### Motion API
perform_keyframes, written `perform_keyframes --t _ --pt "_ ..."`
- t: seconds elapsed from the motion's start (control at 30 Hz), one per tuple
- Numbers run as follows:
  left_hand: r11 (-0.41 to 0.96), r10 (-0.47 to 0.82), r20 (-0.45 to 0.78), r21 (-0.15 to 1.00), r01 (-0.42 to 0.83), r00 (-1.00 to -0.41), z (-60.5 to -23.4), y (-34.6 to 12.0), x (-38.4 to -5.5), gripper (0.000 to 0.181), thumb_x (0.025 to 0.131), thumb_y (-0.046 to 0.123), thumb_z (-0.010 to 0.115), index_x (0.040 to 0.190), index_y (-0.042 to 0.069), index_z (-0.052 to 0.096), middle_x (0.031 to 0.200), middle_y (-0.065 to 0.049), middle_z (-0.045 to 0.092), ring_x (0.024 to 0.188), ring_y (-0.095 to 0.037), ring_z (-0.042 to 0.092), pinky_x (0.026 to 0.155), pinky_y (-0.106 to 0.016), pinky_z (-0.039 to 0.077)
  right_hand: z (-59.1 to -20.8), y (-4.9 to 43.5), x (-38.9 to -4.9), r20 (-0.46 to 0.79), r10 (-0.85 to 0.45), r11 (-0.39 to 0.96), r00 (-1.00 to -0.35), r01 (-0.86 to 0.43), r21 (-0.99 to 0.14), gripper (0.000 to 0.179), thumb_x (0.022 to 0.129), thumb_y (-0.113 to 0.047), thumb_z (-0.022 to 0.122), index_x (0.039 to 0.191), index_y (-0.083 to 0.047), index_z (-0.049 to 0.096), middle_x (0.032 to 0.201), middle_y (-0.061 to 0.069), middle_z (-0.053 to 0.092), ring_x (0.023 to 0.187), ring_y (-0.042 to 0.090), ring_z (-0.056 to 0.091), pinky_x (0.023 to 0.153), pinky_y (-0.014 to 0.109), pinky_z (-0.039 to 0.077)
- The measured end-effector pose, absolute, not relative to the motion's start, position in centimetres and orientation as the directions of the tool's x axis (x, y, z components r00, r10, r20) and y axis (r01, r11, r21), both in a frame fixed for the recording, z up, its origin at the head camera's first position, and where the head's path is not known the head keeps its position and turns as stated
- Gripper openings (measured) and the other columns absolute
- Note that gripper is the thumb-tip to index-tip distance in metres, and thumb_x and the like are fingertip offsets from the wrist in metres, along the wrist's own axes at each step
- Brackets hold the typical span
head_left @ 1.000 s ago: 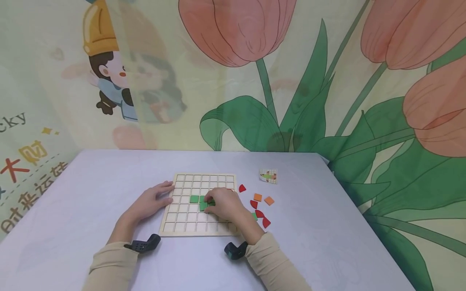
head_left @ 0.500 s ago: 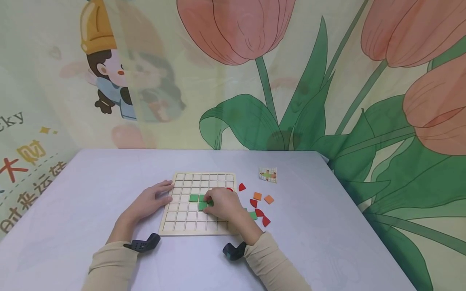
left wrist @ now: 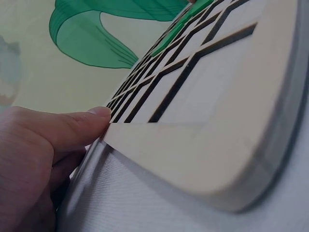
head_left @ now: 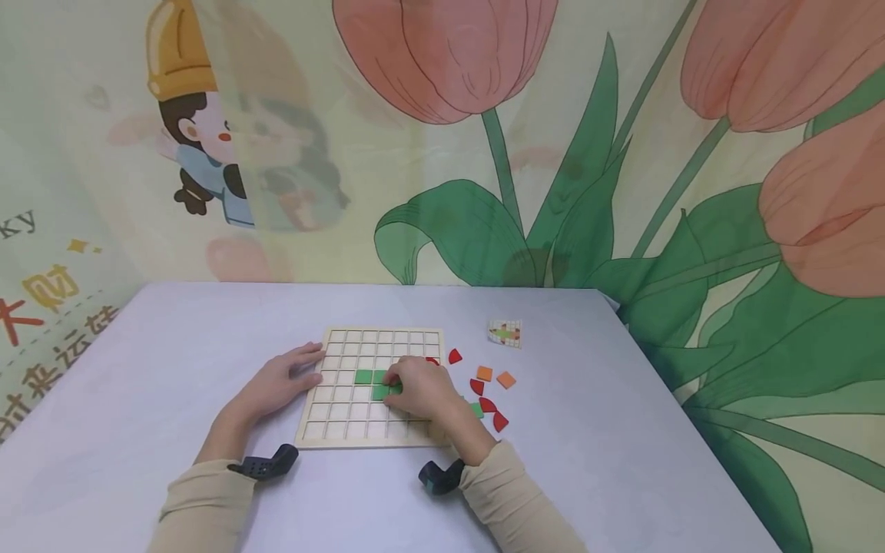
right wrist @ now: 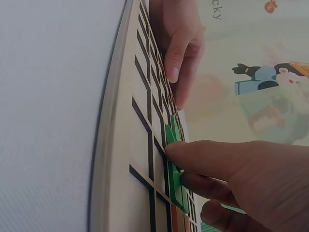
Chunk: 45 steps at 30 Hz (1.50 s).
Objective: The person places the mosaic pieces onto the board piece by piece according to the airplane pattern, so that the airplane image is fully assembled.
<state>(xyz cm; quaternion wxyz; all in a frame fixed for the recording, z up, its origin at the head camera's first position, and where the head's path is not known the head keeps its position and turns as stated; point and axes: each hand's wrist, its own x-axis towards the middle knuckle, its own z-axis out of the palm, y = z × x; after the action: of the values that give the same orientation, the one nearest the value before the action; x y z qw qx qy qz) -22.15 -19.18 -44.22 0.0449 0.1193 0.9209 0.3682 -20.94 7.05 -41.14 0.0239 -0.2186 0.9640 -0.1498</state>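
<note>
A wooden grid board [head_left: 339, 434] lies on the table, with green square tiles [head_left: 363, 377] in its middle cells. At the board's left edge rests my left hand [head_left: 276, 384]; its thumb [left wrist: 91, 118] touches the rim in the left wrist view, and its fingers are relaxed. My right hand [head_left: 427, 390] is over the board's right half. Thumb and forefinger pinch a green tile [right wrist: 177, 186] at the board's surface, seen in the right wrist view. This hand hides several cells, and part of a red piece [head_left: 432, 361] shows behind it.
Right of the board lie red quarter-round pieces [head_left: 477, 387], orange squares [head_left: 506, 380] and a green tile [head_left: 477, 410] partly behind my right wrist. A small pattern card [head_left: 505, 332] lies farther back. A printed curtain [head_left: 311, 253] hangs behind the table.
The head view has shifted slightly. Both hands keep their places on the board, the right one still at the green tiles.
</note>
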Motion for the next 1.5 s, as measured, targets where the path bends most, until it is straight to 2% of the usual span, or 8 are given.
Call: perform_keyframes --t 0.2,0.43,0.6,0.8,0.97,1.23,1.5 --pt "0.679 0.284 0.049 0.694 0.237 -0.957 -44.4 -19.4 -22.1 0.052 0.092 0.028 0.06 0.136 0.002 0.05 0.151 -0.017 0.036 0.142 -0.042 0.024 0.114 -0.061 0.017 -41.4 7.1 -20.5 0.016 -0.426 0.847 -0.905 -0.404 -0.345 0.022 0.079 -0.031 0.076 0.098 -0.021 0.074 0.089 -0.012 0.065 0.075 0.001 0.055 0.06 0.015 0.045" --pt "0.683 0.257 0.05 0.697 0.218 -0.965 -44.5 -19.3 -22.0 0.053 0.092 0.03 0.06 0.137 0.003 0.049 0.151 -0.017 0.035 0.142 -0.042 0.023 0.113 -0.062 0.018 -41.1 7.2 -20.8 0.033 -0.448 0.84 -0.894 -0.433 -0.327 0.022 0.079 -0.031 0.076 0.099 -0.021 0.074 0.09 -0.011 0.065 0.076 0.002 0.056 0.061 0.016 0.046" --pt "0.676 0.265 0.05 0.702 0.222 -0.963 -44.3 -19.1 -22.3 0.053 0.092 0.029 0.06 0.137 0.004 0.049 0.152 -0.015 0.035 0.142 -0.041 0.023 0.114 -0.061 0.017 -40.8 7.4 -21.1 0.005 -0.431 0.852 -0.902 -0.409 -0.327 0.021 0.079 -0.031 0.076 0.098 -0.022 0.073 0.089 -0.012 0.064 0.077 0.002 0.056 0.063 0.017 0.046" --pt "0.683 0.232 0.056 0.702 0.203 -0.971 -43.4 -19.4 -22.5 0.054 0.092 0.03 0.059 0.138 0.004 0.048 0.153 -0.015 0.034 0.143 -0.041 0.022 0.115 -0.061 0.016 -40.6 7.0 -21.8 0.032 -0.441 0.83 -0.897 -0.421 -0.366 0.02 0.078 -0.03 0.078 0.097 -0.023 0.073 0.086 -0.012 0.062 0.078 0.003 0.056 0.065 0.018 0.047" --pt "0.684 0.241 0.024 0.705 0.187 -0.97 -44.1 -19.4 -22.2 0.054 0.092 0.03 0.059 0.138 0.004 0.048 0.153 -0.015 0.033 0.143 -0.041 0.021 0.115 -0.061 0.016 -41.3 7.0 -21.5 -0.006 -0.43 0.829 -0.903 -0.391 -0.4 0.02 0.078 -0.028 0.078 0.096 -0.022 0.073 0.085 -0.012 0.061 0.076 0.003 0.054 0.063 0.017 0.046" --pt "0.693 0.225 0.012 0.701 0.169 -0.974 -44.7 -19.0 -22.0 0.053 0.093 0.027 0.059 0.139 0.005 0.047 0.154 -0.013 0.033 0.144 -0.039 0.021 0.116 -0.059 0.016 -41.5 7.3 -21.1 0.002 -0.419 0.839 -0.908 -0.388 -0.381 0.016 0.079 -0.03 0.076 0.093 -0.023 0.073 0.085 -0.012 0.061 0.075 0.003 0.053 0.06 0.017 0.045" --pt "0.707 0.208 -0.031 0.696 0.128 -0.978 -44.4 -18.9 -22.2 0.055 0.092 0.032 0.058 0.14 0.006 0.046 0.155 -0.012 0.03 0.144 -0.039 0.019 0.116 -0.06 0.015 -40.7 7.4 -21.2 -0.022 -0.442 0.844 -0.897 -0.407 -0.35 0.016 0.079 -0.029 0.076 0.094 -0.024 0.074 0.087 -0.012 0.063 0.077 0.003 0.054 0.065 0.017 0.047"
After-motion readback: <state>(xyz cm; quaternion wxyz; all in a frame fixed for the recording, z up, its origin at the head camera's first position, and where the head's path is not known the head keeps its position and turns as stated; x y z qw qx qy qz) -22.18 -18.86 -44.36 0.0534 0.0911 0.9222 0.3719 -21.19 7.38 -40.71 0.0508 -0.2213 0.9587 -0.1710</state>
